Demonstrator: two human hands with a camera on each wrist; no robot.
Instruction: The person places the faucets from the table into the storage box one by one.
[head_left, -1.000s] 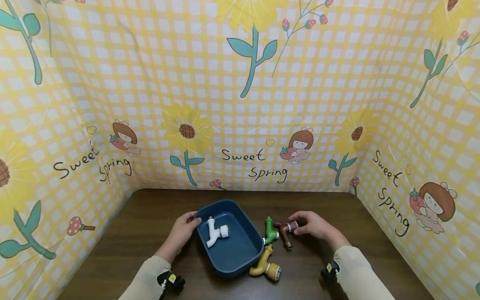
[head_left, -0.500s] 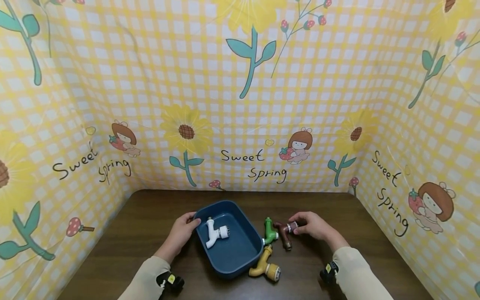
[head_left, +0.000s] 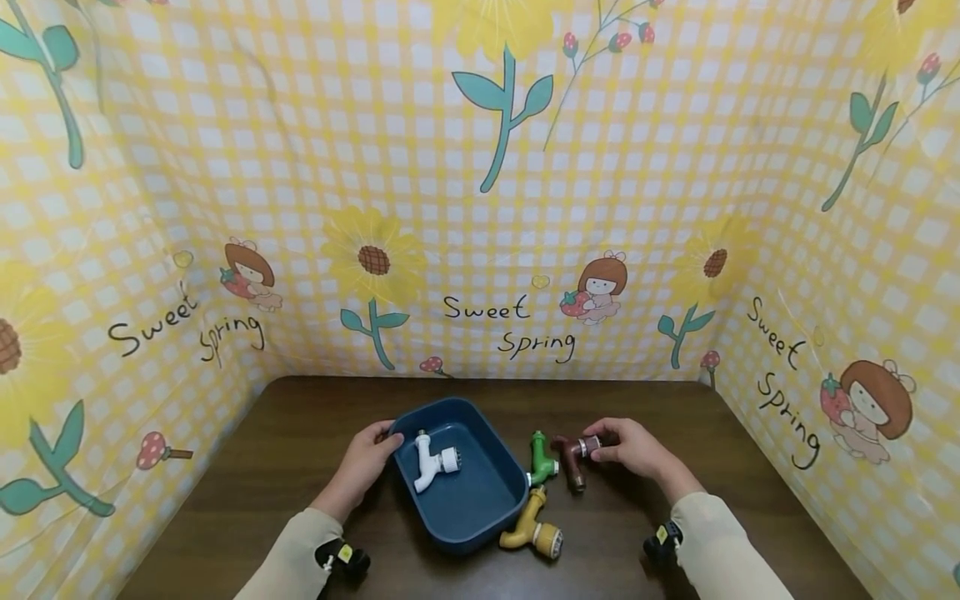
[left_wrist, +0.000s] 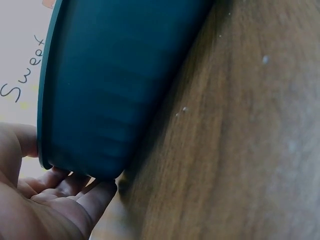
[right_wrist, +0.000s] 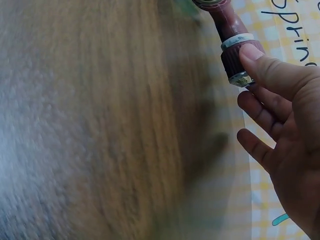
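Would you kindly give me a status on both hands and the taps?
Left hand holding tray by its rim. Right hand pinching brown tap by its knob. White tap inside tray. Green tap lies between brown tap and tray.

Your tbl (head_left: pixel 270 500) is dk brown wood-grain w/ a soft sheen. Blue tray (head_left: pixel 480 492) sits approx mid; just beside its R side you've green tap (head_left: pixel 539 458) & yellow tap (head_left: pixel 529 528), the yellow nearer you. Maroon tap (head_left: pixel 573 460) is R of green, can't tell if it touches the tbl
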